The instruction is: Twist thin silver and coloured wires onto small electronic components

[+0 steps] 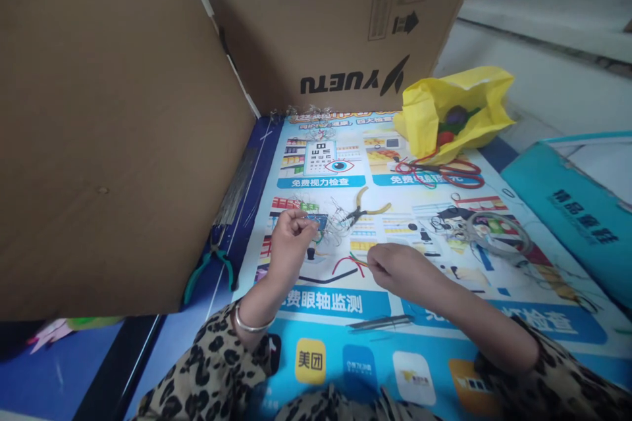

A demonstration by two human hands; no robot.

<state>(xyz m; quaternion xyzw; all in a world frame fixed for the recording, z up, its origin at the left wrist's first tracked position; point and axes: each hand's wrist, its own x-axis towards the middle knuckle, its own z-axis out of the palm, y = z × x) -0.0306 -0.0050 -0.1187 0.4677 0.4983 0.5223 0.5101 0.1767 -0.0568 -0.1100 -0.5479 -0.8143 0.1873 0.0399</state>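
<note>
My left hand (pixel 292 242) is raised over the printed sheet, with thumb and fingertips pinched together. What it pinches is too small to make out; thin wire shows close by. My right hand (pixel 399 266) is closed in a fist to the right. Thin red, green and orange wires (pixel 356 262) meet its fingertips. Between and beyond the hands lies a tangle of silvery wire (pixel 338 223). Touching that tangle are pliers with yellow handles (pixel 368 207), their jaws toward my left hand. A dark strip (pixel 328 277) lies below the coloured wires.
Cardboard panels (pixel 340 26) stand at the left and back. Teal-handled pliers (pixel 210 270) and a wire bundle (pixel 237 191) lie left. At right are a yellow bag (pixel 419 118), red-handled scissors (pixel 467 174), a wire coil (pixel 523 243) and a teal box (pixel 567 204). Dark rods (pixel 380 323) lie in front.
</note>
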